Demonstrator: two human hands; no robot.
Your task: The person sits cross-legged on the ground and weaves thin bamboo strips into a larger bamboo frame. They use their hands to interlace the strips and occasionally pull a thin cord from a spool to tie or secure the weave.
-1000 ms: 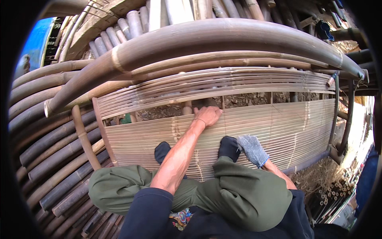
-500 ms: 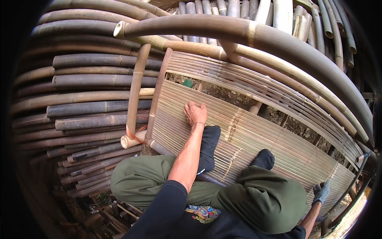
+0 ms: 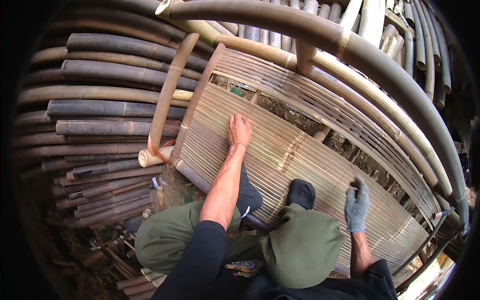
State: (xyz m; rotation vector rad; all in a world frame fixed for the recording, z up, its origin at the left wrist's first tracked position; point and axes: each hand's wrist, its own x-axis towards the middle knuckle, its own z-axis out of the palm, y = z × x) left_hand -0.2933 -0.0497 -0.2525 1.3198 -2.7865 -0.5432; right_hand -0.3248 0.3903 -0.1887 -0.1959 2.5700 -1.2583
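A panel of thin split-bamboo slats [image 3: 320,165] lies slantwise in front of me, part of a bamboo bench-like frame. My left hand [image 3: 239,131], bare, rests on the slats near the panel's left end. Its fingers are bent and partly apart, with no separate object visible in them. My right hand [image 3: 356,204] wears a grey glove and hovers over the right part of the panel, fingers stretched and apart, holding nothing. A dark-socked foot [image 3: 301,193] is on the slats between my hands. The other foot [image 3: 248,197] is partly hidden by my left forearm.
A thick curved bamboo pole [image 3: 280,22] crosses the far side above the frame. An upright bamboo post [image 3: 172,92] with orange tie material [image 3: 155,148] stands at the left. Stacked bamboo poles [image 3: 110,107] fill the left. A gap beyond the slats shows soil [image 3: 290,112].
My right hand has come up from the panel's lower right toward its middle and opened out. The left hand remains on the slats. The view has shifted, and my knees and feet have moved.
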